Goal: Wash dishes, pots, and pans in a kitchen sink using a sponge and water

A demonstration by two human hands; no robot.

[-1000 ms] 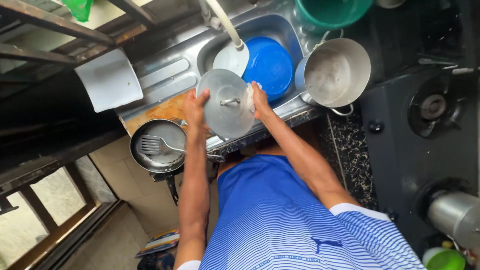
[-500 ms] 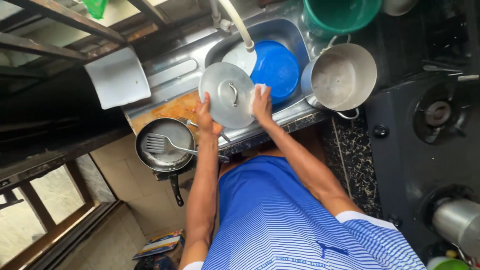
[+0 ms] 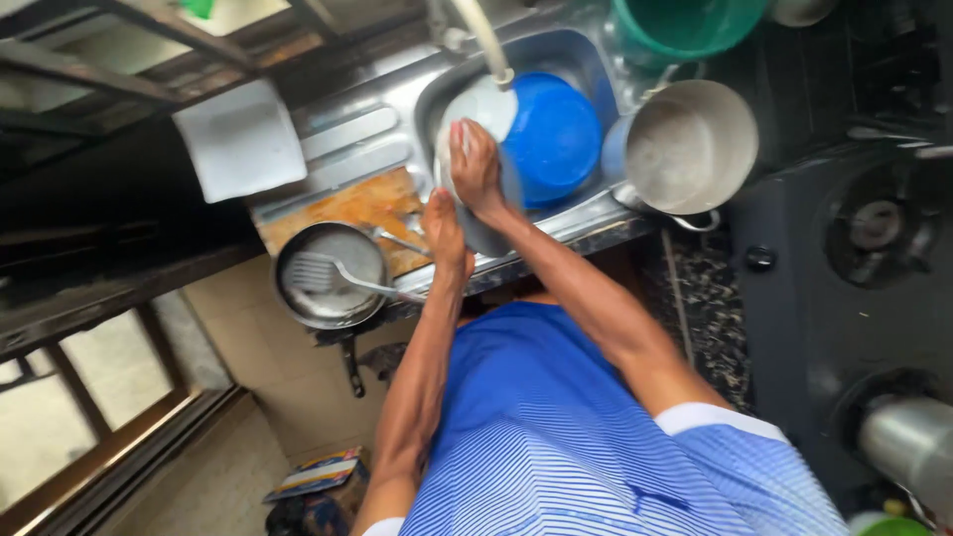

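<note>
**Both hands on a steel lid at the sink**

I am looking down from the head camera at a steel sink point(image 3: 397, 129) set into the tabletop. My left hand point(image 3: 446, 233) is gripping the near edge of a round steel lid point(image 3: 475, 213), fingers curled over its rim. My right hand point(image 3: 475, 164) is pressing flat against the lid's face higher up, with something pale under the fingers that I cannot make out clearly. The lid is standing tilted on edge inside the basin, leaning up toward the white tap spout point(image 3: 486, 45), which is hanging right over its top.

Just behind the lid, a blue bowl point(image 3: 551, 134) is lying in the basin, touching or nearly touching it. To the right of the sink, a steel pot point(image 3: 690, 147) is sitting on its side with its mouth facing me, and a green bucket point(image 3: 685, 25) is standing beyond it.

To the left, a wooden board point(image 3: 347, 203) is lying on the draining area, and a dark frying pan point(image 3: 328, 275) is resting at the tabletop's near edge with a slotted spatula point(image 3: 338, 275) lying across it. A white square lid-like piece point(image 3: 241, 151) is resting farther left. A gas burner point(image 3: 879, 226) is showing on the dark stove at the right.
</note>
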